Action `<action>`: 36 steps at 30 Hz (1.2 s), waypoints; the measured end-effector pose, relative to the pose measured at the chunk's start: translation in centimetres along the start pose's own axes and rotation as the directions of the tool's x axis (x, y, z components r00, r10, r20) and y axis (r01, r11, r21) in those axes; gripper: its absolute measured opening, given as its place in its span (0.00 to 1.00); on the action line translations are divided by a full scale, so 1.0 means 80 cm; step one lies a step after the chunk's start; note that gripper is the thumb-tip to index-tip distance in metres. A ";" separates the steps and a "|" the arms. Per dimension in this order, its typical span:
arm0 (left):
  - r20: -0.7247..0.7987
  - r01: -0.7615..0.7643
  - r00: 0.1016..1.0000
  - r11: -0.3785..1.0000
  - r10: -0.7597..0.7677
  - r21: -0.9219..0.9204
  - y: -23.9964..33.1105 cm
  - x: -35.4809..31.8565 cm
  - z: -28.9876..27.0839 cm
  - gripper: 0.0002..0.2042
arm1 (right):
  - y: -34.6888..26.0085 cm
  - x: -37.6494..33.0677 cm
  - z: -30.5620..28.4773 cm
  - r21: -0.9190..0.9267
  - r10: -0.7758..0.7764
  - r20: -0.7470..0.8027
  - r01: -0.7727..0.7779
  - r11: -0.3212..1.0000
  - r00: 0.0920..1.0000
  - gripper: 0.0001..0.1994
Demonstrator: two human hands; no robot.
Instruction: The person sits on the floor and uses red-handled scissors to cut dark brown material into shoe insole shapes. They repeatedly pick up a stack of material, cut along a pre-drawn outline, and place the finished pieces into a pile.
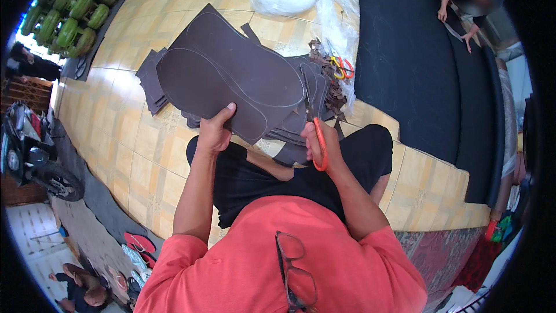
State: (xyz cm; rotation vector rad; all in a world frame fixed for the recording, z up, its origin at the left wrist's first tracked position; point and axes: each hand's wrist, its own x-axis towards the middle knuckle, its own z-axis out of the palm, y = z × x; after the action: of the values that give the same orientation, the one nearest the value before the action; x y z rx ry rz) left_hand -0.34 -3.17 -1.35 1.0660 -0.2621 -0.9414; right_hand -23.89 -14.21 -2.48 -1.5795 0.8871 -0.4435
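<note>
Tiled floor (133,156), dark offcut pile (324,81) beyond. Left hand (213,133) pinching brown sheet (231,75) — sole outline traced, uncut along near edge. Right hand (317,142) gripping orange scissors (319,145) at sheet's right edge — cutting seemingly early.

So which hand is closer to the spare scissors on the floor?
Right. The right hand, working orange-handled scissors, sits just below the spare scissors. The left hand holds the dark sheet, farther away.
</note>
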 end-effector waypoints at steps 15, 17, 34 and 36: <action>0.015 0.242 0.967 0.938 -0.254 0.249 0.028 0.003 -0.024 0.28 | 0.027 0.010 -0.009 0.012 -0.057 -0.033 0.057 0.998 0.998 0.22; 0.022 0.280 0.953 0.906 -0.302 0.318 0.026 -0.002 -0.024 0.30 | 0.039 0.024 -0.012 -0.108 -0.185 -0.056 0.178 0.978 0.981 0.22; 0.063 0.404 0.869 0.777 -0.492 0.483 0.036 -0.008 -0.040 0.35 | -0.001 0.023 -0.040 -0.203 -0.292 -0.018 0.282 0.938 0.956 0.19; 0.064 0.394 0.872 0.775 -0.485 0.495 0.042 -0.001 -0.052 0.35 | 0.001 0.018 -0.049 -0.181 -0.237 0.060 0.244 0.953 0.970 0.22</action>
State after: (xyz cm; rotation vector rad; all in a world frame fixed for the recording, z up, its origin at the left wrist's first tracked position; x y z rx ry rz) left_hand 3.89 0.05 -0.57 1.5289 -0.4214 -1.4603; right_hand -25.81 -17.92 -1.96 -1.8741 0.7258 -0.5117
